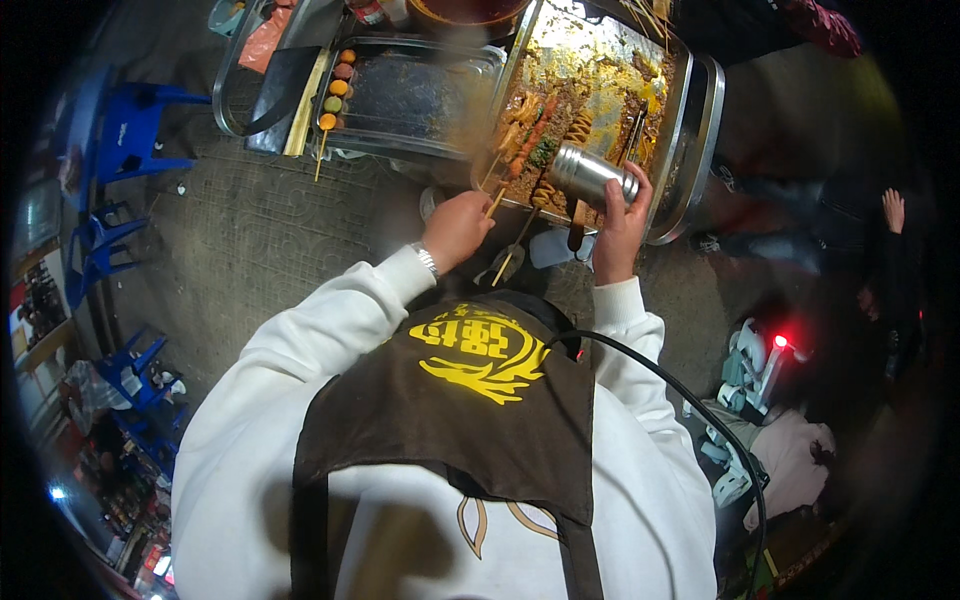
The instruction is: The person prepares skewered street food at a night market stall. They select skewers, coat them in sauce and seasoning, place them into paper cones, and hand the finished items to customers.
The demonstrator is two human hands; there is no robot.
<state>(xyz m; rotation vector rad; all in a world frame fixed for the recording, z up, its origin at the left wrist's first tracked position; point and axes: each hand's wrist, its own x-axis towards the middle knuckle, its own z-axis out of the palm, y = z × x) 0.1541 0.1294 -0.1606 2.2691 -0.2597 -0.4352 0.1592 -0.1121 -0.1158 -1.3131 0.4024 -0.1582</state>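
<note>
My left hand (457,231) is closed around the wooden stick ends of skewers whose food lies over the near left part of a seasoning-covered metal tray (679,112). One is a long reddish skewered piece (534,139). My right hand (626,217) grips a cylindrical stainless steel shaker (589,174), tilted over the tray with its far end towards the food. Spiral-cut skewered food (579,129) and chopped greens (543,152) lie near the shaker. Metal tongs (636,133) rest at the tray's right side. What leaves the shaker, if anything, cannot be seen.
Left of the tray stands another metal tray (420,139) with a skewer of coloured balls (337,88) at its left edge. A large bowl (469,16) is behind. Blue plastic stools (139,131) stand far left. A person in dark clothes (847,217) is at the right, near a parked scooter (750,367).
</note>
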